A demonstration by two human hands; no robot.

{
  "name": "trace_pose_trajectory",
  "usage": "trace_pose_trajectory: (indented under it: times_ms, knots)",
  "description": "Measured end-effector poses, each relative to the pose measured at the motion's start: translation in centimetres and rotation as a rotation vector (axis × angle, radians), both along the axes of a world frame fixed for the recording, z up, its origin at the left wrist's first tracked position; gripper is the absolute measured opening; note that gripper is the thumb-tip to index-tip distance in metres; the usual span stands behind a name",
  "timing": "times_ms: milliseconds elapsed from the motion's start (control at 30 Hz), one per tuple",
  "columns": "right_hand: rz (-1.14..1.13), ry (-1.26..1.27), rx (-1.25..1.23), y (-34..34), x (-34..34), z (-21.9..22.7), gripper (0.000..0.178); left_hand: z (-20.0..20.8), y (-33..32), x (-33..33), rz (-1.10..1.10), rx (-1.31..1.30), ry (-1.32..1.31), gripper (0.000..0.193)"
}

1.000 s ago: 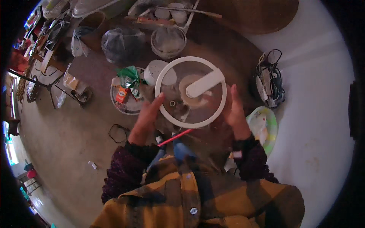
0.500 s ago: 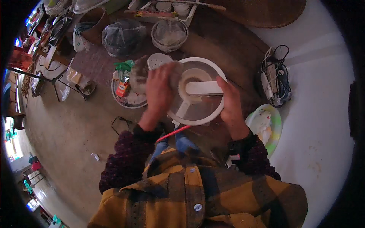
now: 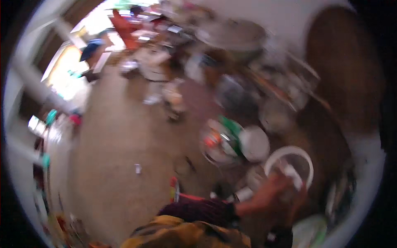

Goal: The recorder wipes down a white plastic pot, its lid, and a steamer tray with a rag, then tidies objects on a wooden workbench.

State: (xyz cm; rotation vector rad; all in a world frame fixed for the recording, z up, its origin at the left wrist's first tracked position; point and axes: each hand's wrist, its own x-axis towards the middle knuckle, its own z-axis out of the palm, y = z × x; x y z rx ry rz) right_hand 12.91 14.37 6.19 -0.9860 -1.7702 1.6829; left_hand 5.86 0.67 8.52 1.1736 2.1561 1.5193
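Motion smears the whole picture. At the lower right is a round thing with a white rim (image 3: 289, 149), a see-through or mesh middle and a white piece inside; its exact kind is unclear. My left hand (image 3: 271, 193) reaches across its near side, fingers too smeared to read. Close beside it, my right hand (image 3: 298, 203) grips the near right of the rim. Left of the ring lies a round white piece (image 3: 254, 143). Beyond it stands a shallow basin (image 3: 209, 155) with an orange packet (image 3: 212, 139) and a green bag (image 3: 232, 129).
A dark plastic-wrapped bundle (image 3: 232, 93) and a pale basket (image 3: 277, 115) sit farther back. A big brown round board (image 3: 347, 70) leans at the right wall. A pale green bowl (image 3: 310, 231) is by my right arm. Bright openings show at far left.
The view has swung left, so my hands and the white-rimmed thing now appear at the lower right. My left hand has moved from beside the rim to over its near side.
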Motion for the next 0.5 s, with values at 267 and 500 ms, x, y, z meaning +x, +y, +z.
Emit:
trace_pose_trajectory:
  times_ms: [267,500]
  knots:
    - [0.205,-0.179,0.279,-1.3,-0.6,0.7,0.04,-3.5,-5.9,-3.7,0.1,-0.139,0.527,0.043]
    - [0.3,-0.099,0.516,1.2,-1.2,1.1,0.042,0.9,-12.0,-11.3,0.668,-0.043,0.14,0.032]
